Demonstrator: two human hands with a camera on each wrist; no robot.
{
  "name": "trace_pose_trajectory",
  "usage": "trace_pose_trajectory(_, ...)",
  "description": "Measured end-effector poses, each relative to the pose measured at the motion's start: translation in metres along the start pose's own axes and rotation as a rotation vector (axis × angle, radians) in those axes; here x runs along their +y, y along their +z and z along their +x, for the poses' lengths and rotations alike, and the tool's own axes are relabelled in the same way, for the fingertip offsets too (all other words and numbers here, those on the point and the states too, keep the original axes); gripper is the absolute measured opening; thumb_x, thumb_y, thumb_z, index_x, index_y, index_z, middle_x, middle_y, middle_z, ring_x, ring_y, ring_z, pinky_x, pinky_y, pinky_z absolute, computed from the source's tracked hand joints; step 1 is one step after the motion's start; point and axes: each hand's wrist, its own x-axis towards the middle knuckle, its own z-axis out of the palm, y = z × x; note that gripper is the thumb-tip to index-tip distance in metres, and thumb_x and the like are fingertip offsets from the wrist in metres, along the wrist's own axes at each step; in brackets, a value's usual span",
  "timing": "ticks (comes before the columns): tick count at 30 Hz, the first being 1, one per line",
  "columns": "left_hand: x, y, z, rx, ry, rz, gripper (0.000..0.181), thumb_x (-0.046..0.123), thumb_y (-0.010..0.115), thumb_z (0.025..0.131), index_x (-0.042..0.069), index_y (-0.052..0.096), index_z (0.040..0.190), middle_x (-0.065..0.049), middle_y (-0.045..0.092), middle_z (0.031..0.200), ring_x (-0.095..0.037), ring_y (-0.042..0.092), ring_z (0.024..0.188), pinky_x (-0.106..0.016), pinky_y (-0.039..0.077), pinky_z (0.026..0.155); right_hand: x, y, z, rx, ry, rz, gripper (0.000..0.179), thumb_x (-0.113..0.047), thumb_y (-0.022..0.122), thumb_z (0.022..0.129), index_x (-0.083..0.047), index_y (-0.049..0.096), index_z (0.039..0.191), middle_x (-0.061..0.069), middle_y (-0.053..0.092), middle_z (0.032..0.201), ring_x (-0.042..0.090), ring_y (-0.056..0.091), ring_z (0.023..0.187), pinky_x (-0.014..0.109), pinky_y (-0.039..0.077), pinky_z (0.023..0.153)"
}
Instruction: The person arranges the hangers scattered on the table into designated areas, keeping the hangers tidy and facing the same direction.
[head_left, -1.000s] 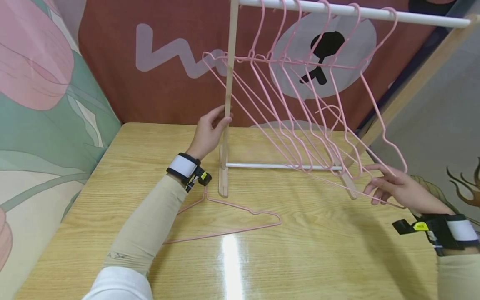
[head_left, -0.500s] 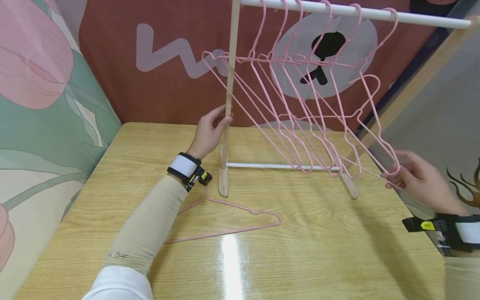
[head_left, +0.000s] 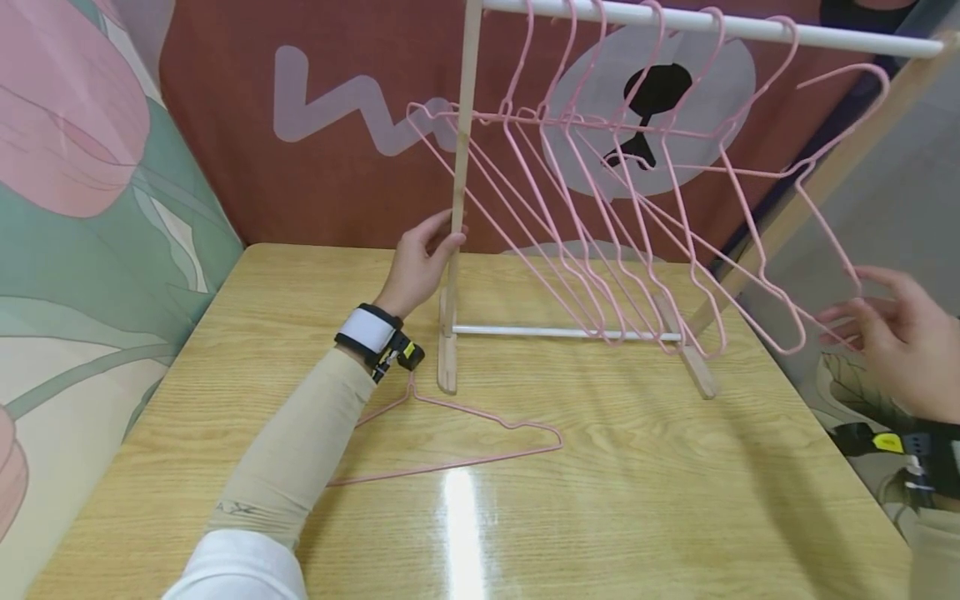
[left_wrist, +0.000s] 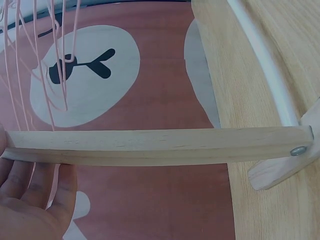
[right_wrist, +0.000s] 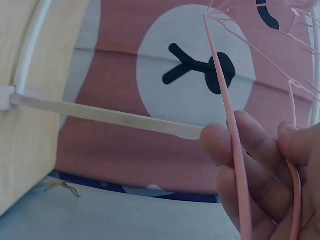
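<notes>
My left hand (head_left: 416,265) grips the upright wooden post (head_left: 463,108) of a clothes rack; in the left wrist view its fingers (left_wrist: 62,195) curl against the wood. From the rack's white rail (head_left: 862,38) hangs a row of several pink clothes hangers (head_left: 507,108). At the right end, my right hand (head_left: 903,333) holds another pink hanger (right_wrist: 234,130) by its near end, thumb and fingers around the wire. That hanger's hook is below the rail, apart from it. One more pink hanger (head_left: 465,410) lies flat on the table, partly hidden by my left forearm.
The rack stands on a wooden table (head_left: 600,517), with a thin white lower bar (head_left: 555,332) between its feet. Its far wooden post (head_left: 847,167) slopes down at the right. A reddish printed cloth (head_left: 330,192) hangs behind.
My right hand has moved right and slightly up with its hanger, whose hook has risen from among the hanging hangers to just below the rail. My left hand stays on the post.
</notes>
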Motion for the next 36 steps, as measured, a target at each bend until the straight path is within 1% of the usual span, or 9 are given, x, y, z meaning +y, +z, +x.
trace_pose_trajectory(6, -0.002, 0.001, 0.001, -0.002, 0.020, -0.012, 0.040, 0.012, 0.057, 0.105, 0.000, 0.056, 0.143, -0.018, 0.069, 0.124, -0.032, 0.066, 0.111, -0.044, 0.053, 0.096, -0.004, -0.005, 0.006, 0.095, -0.034, 0.048, 0.046, 0.016, 0.038, 0.101, 0.004, 0.046, 0.144, -0.041, 0.059, 0.084, -0.020, 0.057, 0.062, 0.002, 0.043, 0.053)
trace_pose_trajectory(8, 0.003, 0.001, 0.000, -0.002, 0.017, -0.013, 0.039, 0.011, 0.057, 0.105, -0.001, 0.056, 0.142, -0.020, 0.068, 0.124, -0.031, 0.066, 0.111, -0.045, 0.053, 0.097, -0.006, -0.006, 0.009, 0.114, -0.039, 0.058, 0.044, 0.015, 0.037, 0.102, 0.005, 0.046, 0.144, -0.041, 0.060, 0.084, -0.021, 0.057, 0.062, 0.002, 0.041, 0.051)
trace_pose_trajectory(14, -0.001, 0.001, 0.002, -0.006, 0.008, -0.002, 0.040, 0.013, 0.057, 0.105, 0.000, 0.055, 0.144, -0.018, 0.068, 0.126, -0.030, 0.066, 0.112, -0.040, 0.053, 0.097, -0.016, -0.012, 0.019, 0.126, -0.078, -0.004, 0.046, 0.016, 0.034, 0.101, 0.006, 0.040, 0.145, -0.043, 0.056, 0.087, -0.026, 0.053, 0.066, 0.005, 0.035, 0.044)
trace_pose_trajectory(19, 0.000, 0.001, 0.001, -0.010, 0.001, 0.003, 0.041, 0.012, 0.056, 0.106, 0.000, 0.054, 0.144, -0.018, 0.068, 0.128, -0.028, 0.066, 0.114, -0.040, 0.052, 0.099, -0.025, -0.011, 0.026, 0.147, -0.104, -0.035, 0.049, 0.017, 0.030, 0.098, 0.007, 0.041, 0.145, -0.042, 0.053, 0.087, -0.027, 0.051, 0.068, -0.001, 0.038, 0.056)
trace_pose_trajectory(22, -0.001, 0.001, 0.001, -0.010, 0.004, -0.001, 0.041, 0.011, 0.056, 0.105, -0.001, 0.054, 0.144, -0.019, 0.067, 0.128, -0.029, 0.065, 0.114, -0.041, 0.052, 0.099, -0.031, -0.007, 0.030, 0.177, -0.033, -0.043, 0.050, 0.015, 0.030, 0.099, 0.003, 0.044, 0.145, -0.041, 0.051, 0.083, -0.027, 0.050, 0.066, -0.003, 0.040, 0.062)
trace_pose_trajectory(26, -0.002, 0.001, 0.001, -0.010, 0.001, -0.003, 0.041, 0.011, 0.056, 0.106, -0.001, 0.053, 0.145, -0.023, 0.066, 0.129, -0.030, 0.065, 0.115, -0.041, 0.052, 0.100, -0.036, -0.003, 0.036, 0.184, 0.095, -0.113, 0.055, 0.015, 0.030, 0.098, -0.001, 0.045, 0.148, -0.044, 0.047, 0.076, -0.027, 0.047, 0.060, -0.003, 0.038, 0.059)
trace_pose_trajectory(30, -0.002, 0.001, 0.001, -0.013, 0.004, -0.001, 0.041, 0.012, 0.056, 0.106, -0.001, 0.053, 0.145, -0.024, 0.065, 0.129, -0.030, 0.065, 0.115, -0.041, 0.052, 0.100, -0.039, -0.002, 0.040, 0.164, 0.149, -0.191, 0.054, 0.013, 0.031, 0.099, -0.002, 0.044, 0.150, -0.045, 0.042, 0.074, -0.027, 0.043, 0.058, 0.000, 0.036, 0.051)
trace_pose_trajectory(33, -0.001, 0.001, 0.000, -0.012, 0.006, -0.005, 0.041, 0.011, 0.056, 0.106, -0.001, 0.053, 0.145, -0.024, 0.065, 0.128, -0.030, 0.065, 0.114, -0.041, 0.052, 0.099, -0.042, -0.001, 0.040, 0.148, 0.162, -0.239, 0.055, 0.012, 0.032, 0.099, -0.003, 0.043, 0.150, -0.012, 0.066, 0.077, -0.029, 0.040, 0.057, 0.004, 0.035, 0.045)
trace_pose_trajectory(36, 0.000, 0.000, 0.000, -0.010, 0.007, -0.006, 0.041, 0.011, 0.056, 0.106, -0.001, 0.054, 0.144, -0.022, 0.066, 0.128, -0.029, 0.065, 0.114, -0.041, 0.052, 0.099, -0.043, 0.000, 0.039, 0.127, 0.169, -0.287, 0.056, 0.011, 0.031, 0.099, -0.005, 0.042, 0.151, 0.031, 0.067, 0.096, -0.031, 0.036, 0.058, 0.010, 0.032, 0.039)
